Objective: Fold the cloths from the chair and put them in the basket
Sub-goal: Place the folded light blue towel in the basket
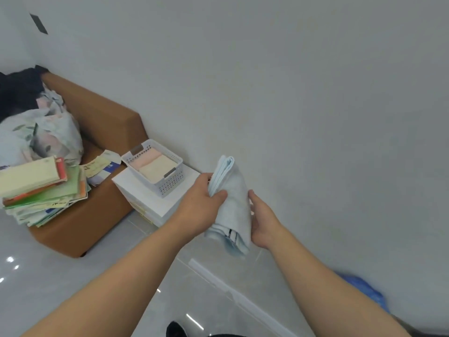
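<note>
Roughly upright lengthwise, the folded cloth (pixel 233 203) sits gripped between left hand (pixel 199 211) and right hand (pixel 264 224).

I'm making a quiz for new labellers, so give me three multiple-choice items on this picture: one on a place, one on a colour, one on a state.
1. The basket stands: A on a bed; B on the white boxes; C on a shelf.
2. The held cloth is: A light blue; B red; C black.
3. That cloth is: A spread flat; B crumpled; C folded.
Key: B, boxes lie under it; A, pale blue shows between the left hand and right hand; C, stacked layers show at its top edge.
</note>
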